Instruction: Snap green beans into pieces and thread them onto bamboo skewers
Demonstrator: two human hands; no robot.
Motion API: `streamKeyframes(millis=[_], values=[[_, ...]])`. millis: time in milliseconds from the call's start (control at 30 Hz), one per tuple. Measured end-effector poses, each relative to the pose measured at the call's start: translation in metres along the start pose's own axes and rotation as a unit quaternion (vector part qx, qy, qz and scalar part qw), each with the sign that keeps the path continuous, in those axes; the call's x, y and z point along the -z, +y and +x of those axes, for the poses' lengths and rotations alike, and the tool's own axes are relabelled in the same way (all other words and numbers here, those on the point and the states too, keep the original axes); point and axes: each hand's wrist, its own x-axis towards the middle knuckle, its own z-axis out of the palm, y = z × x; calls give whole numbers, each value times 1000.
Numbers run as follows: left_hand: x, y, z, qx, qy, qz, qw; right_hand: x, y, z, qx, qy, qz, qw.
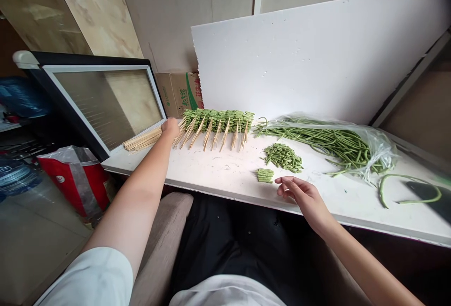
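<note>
Cut yardlong beans threaded on bamboo skewers [218, 121] stand in a tight green row on the white table [211, 169]. The left hand [170, 128] curls at loose skewers [143, 139], grip unclear; the right hand [303, 198] is open, empty, near a small stack of cut beans [265, 175].

Two hands [170, 128] [305, 198] — two piles of cut beans [283, 157] [265, 175] — one plastic bag [366, 148]

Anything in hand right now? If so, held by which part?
The right hand holds nothing; it is open near the cut green beans. The left hand is at the end of the loose bamboo skewers, fingers hidden, so a hold cannot be told.
</note>
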Motion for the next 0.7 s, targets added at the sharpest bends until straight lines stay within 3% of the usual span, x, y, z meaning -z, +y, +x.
streamKeyframes(millis=[500, 700], values=[[-14, 3, -20, 20, -21, -80, 996, 5, 3, 1, -19, 13, -8, 1000], [-14, -1, -16, 17, -22, -127, 992, 7, 9, 3, -16, 19, -33, 999]])
